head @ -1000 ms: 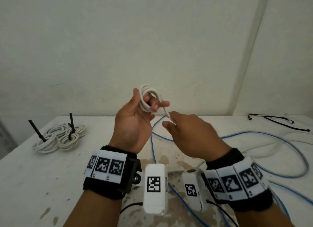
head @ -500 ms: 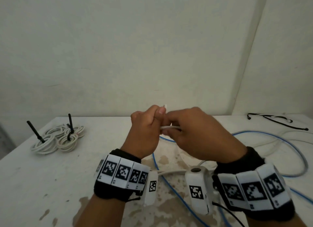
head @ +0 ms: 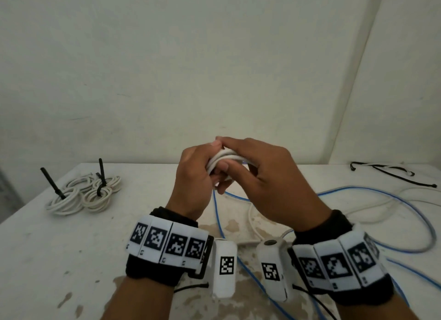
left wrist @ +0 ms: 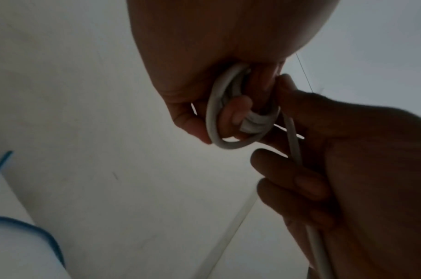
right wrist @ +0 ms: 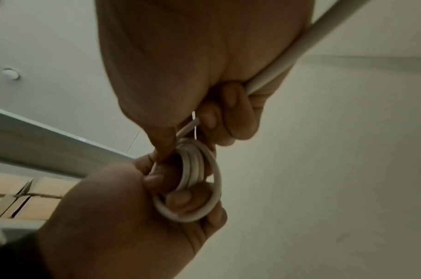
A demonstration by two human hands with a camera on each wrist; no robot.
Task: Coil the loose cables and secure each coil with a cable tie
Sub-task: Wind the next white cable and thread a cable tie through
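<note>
Above the table's middle, both hands meet around a small white cable coil (head: 220,159). My left hand (head: 207,167) grips the coil, with fingers curled through its loops (left wrist: 219,117). My right hand (head: 235,163) pinches the coil's top, and the white cable's free strand (right wrist: 288,56) runs through its curled fingers. The right wrist view shows several turns of the coil (right wrist: 195,181) round the left fingers. On the table at the far left lie tied white coils (head: 83,195) with black cable ties (head: 101,176) sticking up.
A loose blue cable (head: 358,192) and a white cable (head: 381,205) sprawl over the table's right half. Spare black ties (head: 393,174) lie at the back right corner. The stained white tabletop (head: 71,248) ends at a wall behind.
The left hand has come down with the coil, and the right hand has closed in from pulling the strand to grip it right at the coil.
</note>
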